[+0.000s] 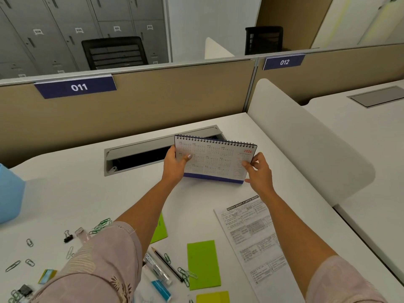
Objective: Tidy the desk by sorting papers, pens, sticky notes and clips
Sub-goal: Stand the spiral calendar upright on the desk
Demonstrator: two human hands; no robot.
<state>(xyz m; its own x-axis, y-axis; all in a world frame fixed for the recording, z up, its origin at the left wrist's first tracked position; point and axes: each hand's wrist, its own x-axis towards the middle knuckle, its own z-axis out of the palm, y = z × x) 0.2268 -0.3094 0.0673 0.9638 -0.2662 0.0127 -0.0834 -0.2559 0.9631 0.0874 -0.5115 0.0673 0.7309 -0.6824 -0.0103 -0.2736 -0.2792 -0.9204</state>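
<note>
Desk calendar (218, 158) is upright near the open cable tray (140, 158). My left hand (175, 166) and right hand (261, 171) pinch its side edges, thumbs on its face. Judged step: standing it aside. Next: seat its base flat and let go. Paper clips (101, 224), sticky notes (203, 264), pens (157, 267) and printed sheet (251, 237) lie unsorted.

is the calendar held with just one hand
No, the calendar is gripped at its left edge by the left hand and pinched at its right edge by the right hand.

one head-worn view looks forward and down, close over the desk (65, 193).
</note>
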